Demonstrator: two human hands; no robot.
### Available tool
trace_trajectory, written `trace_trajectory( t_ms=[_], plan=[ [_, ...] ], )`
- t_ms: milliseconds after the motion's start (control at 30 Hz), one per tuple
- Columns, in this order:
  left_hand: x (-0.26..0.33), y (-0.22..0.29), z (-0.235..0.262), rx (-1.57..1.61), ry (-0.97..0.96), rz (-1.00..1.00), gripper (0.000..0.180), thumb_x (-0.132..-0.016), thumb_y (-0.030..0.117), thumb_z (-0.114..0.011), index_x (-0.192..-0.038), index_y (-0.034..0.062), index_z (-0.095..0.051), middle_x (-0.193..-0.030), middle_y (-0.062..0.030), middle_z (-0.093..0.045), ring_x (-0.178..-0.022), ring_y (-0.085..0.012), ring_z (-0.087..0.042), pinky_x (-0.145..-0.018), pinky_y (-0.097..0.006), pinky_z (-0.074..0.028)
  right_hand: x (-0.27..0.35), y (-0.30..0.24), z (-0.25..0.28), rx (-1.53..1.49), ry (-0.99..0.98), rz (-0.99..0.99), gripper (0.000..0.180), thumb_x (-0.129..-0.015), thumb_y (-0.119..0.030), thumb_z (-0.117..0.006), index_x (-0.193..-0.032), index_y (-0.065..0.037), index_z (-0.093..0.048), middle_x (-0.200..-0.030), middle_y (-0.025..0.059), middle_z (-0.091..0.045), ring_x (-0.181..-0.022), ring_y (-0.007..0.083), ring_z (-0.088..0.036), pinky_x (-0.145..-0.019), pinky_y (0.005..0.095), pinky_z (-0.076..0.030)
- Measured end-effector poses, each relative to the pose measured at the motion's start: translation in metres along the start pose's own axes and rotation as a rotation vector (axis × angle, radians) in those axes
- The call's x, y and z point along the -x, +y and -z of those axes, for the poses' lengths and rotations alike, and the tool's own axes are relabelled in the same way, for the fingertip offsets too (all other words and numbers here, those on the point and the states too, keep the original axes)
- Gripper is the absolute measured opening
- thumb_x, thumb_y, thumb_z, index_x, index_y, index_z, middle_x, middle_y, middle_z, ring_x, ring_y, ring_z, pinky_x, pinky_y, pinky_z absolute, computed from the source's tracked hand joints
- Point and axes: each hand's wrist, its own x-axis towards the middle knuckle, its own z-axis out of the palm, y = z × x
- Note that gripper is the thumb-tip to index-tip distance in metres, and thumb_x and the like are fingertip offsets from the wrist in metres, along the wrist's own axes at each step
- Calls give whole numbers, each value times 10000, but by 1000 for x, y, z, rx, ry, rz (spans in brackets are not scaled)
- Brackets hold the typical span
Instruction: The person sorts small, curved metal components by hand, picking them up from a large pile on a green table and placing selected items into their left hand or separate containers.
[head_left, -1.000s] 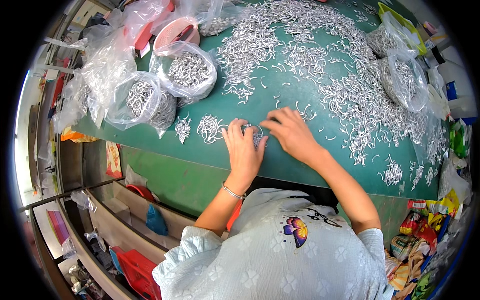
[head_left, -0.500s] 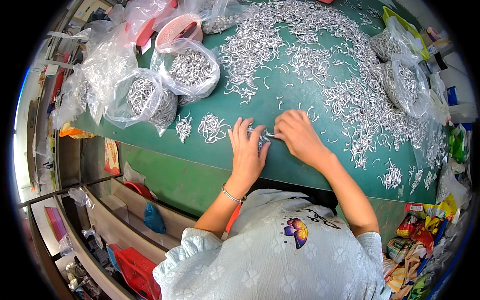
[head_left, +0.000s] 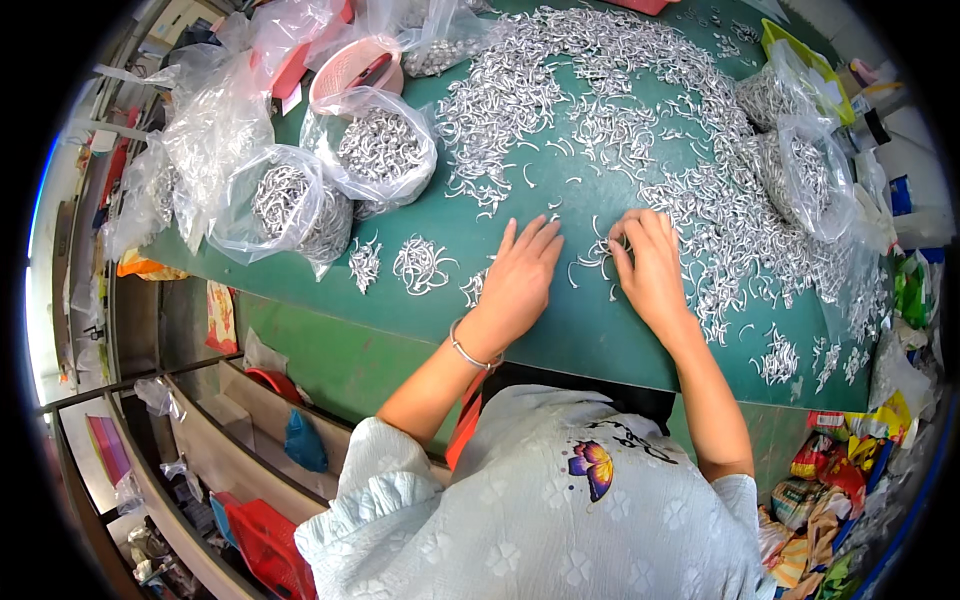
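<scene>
Shifted toward 3 o'clock, the right hand (head_left: 650, 268) curls beside silver pieces (head_left: 597, 252), grip unclear; left hand (head_left: 516, 287) rests fingers apart; bare table (head_left: 590, 330) reaches its 6 o'clock edge.

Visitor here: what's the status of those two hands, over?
Left hand palm down beside a small heap. Right hand curled at loose silver pieces, grip unclear. Filled bags stand clear of both hands.

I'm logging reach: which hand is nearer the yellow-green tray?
Right: the right hand is to the near left of the yellow-green tray; the left hand is farther off to its left.
</scene>
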Motion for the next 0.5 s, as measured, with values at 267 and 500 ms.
trace_trajectory(
  t_ms=[267,500],
  plan=[
    [32,6,19,155,75,225,181,-850,15,-630,-1030,-8,-622,-1056,-160,-601,-1014,-347,-593,-1041,-481,-410,-43,-10,-64,8,-56,193,162,-794,-52,-660,-942,-31,-599,-987,120,-556,-986,305,-527,-808,401,-432],
    [31,8,22,214,177,329,252,-840,35,-651,-1088,24,-606,-1144,-149,-576,-1152,-342,-521,-1057,-476,-362,-35,-22,-45,-373,-280,43,173,-821,-88,-674,-975,-21,-632,-975,135,-591,-1005,325,-563,-889,424,-446]
  ],
)
